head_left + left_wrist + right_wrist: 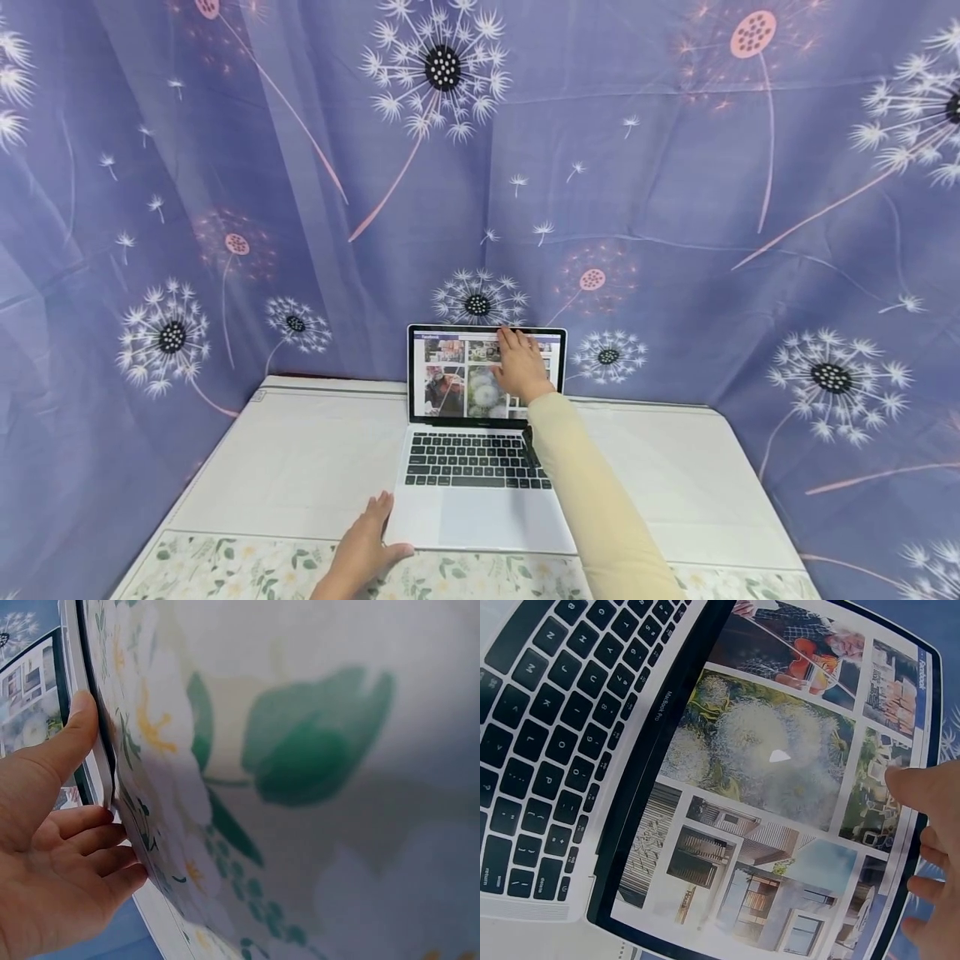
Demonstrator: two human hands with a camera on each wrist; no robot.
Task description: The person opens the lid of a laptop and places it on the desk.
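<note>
A silver MacBook Pro laptop (416, 517) sits unfolded on the white table, its lit screen (757, 757) showing a page of several pictures. My right hand (521, 367) is at the top edge of the lid, right of the middle. In the right wrist view its thumb (911, 787) lies over the screen side, and the fingertips meet the lid's edge. My left hand (365, 546) holds the front left corner of the laptop base. Its thumb (79, 724) and fingers (101, 840) come against the edge from two sides; the fingertips' undersides are partly hidden.
The white tabletop (300, 467) extends left and right of the laptop. A floral cloth (240, 567) covers the table's front strip. Behind and at both sides hangs a blue curtain (600, 167) with dandelion prints, close to the lid's back. My right sleeve (592, 500) crosses over the keyboard's right side.
</note>
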